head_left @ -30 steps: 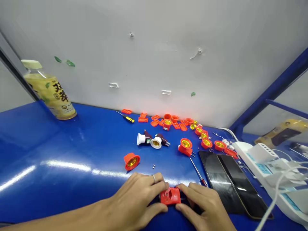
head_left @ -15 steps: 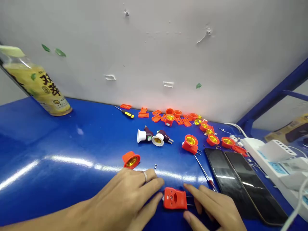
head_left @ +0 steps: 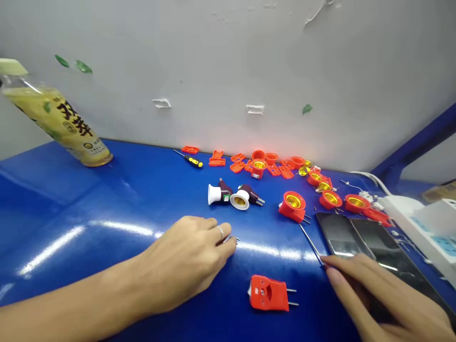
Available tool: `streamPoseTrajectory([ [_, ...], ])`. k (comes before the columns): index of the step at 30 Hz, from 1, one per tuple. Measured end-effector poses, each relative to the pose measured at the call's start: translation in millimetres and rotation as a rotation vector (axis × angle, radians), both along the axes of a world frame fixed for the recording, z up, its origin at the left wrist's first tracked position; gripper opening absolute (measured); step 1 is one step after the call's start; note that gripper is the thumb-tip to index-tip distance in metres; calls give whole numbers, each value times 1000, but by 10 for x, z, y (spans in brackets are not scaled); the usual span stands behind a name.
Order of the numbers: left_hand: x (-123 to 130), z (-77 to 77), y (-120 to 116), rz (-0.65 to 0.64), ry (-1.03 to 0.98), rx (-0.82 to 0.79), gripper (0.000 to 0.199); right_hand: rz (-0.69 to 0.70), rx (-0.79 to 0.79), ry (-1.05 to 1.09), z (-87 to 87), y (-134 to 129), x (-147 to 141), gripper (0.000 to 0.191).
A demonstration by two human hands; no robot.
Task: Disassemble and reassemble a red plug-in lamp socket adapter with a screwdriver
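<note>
Red plug [head_left: 269, 293] flat on blue desk [head_left: 71, 199], long axis left to right, pins toward right hand [head_left: 388, 297], fingers released beside screwdriver [head_left: 310, 242]; left hand [head_left: 185, 261] slightly nearer, fingers curled, grip unclear, at metal bits [head_left: 237, 241]

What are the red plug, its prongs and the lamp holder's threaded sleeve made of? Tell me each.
The red plug looks like moulded plastic: opaque, smooth, glossy. Its prongs look metallic, thin and pale; which metal, I cannot tell. The lamp holder's threaded sleeve looks like brass or brass-plated metal, from its shiny yellow.
</note>
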State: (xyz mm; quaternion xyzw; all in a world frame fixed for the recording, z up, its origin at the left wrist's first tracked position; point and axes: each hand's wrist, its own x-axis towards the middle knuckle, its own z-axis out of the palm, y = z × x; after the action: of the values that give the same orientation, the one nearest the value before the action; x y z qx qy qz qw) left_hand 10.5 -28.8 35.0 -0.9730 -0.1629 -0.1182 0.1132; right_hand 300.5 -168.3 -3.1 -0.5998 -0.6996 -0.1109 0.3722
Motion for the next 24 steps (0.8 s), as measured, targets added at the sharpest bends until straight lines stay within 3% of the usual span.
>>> streamPoseTrajectory([
  [4, 159, -147, -25, -26, 20, 26, 16, -76, 42, -87, -7, 114, 36, 23],
  [7, 163, -190, -20, -22, 13, 16, 21, -48, 48, -86, -101, 104, 1, 18],
  [13, 30, -156, -84, -10, -84, -7, 29, -36, 115, -78, -163, 64, -39, 11],
  [18, 66, -151, -203, -39, -250, -73, 32, -27, 162, -80, -142, 79, -83, 10],
  [24, 123, -71, -90, -12, -257, 4, 35, -2, 110, -113, -185, 78, -48, 14],
])
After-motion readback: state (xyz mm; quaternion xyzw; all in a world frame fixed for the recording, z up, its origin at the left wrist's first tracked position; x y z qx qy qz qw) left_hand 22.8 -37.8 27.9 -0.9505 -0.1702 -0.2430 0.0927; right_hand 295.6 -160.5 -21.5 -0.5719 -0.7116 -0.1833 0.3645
